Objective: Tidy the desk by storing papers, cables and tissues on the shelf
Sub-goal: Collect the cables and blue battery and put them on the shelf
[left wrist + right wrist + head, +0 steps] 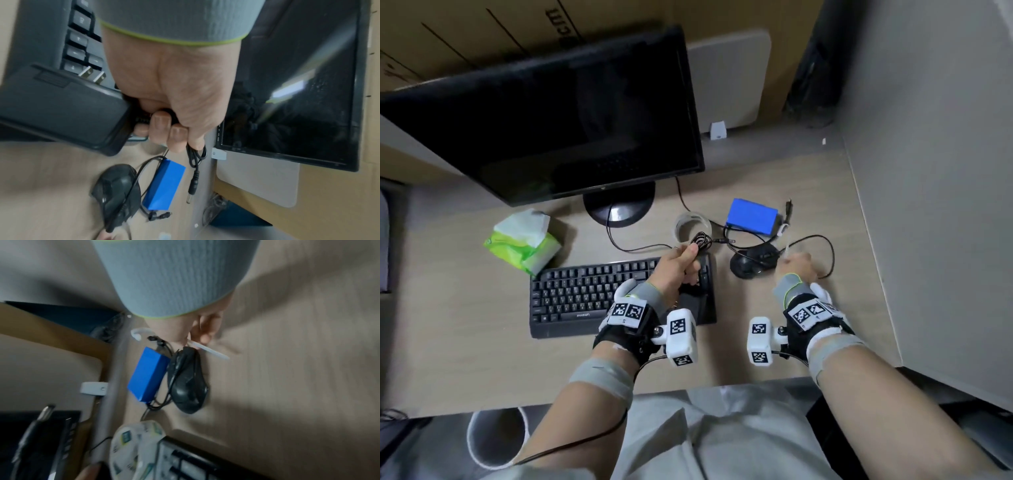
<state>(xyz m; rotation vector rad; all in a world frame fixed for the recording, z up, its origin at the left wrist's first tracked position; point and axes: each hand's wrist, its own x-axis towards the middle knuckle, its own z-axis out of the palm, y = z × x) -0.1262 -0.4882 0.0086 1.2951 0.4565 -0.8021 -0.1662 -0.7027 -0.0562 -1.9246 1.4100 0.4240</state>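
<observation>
Black cable (196, 155) bunched in left hand (170, 91) grip, right hand (796, 265) pinching white tie (209, 351)

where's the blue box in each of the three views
Head: blue box right of centre on the desk, behind the black mouse.
Left wrist: lower centre, right of the mouse.
Right wrist: centre-left, left of the mouse.
Shared landmark: the mouse.

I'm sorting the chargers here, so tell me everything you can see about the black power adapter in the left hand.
The black plastic power adapter is a flat rectangular block with rounded corners and two bare metal prongs at one end. The left hand grips it above the black keyboard, fingers curled round it. Its thin black cable is bunched in the same hand, the barrel plug dangling free.
</observation>
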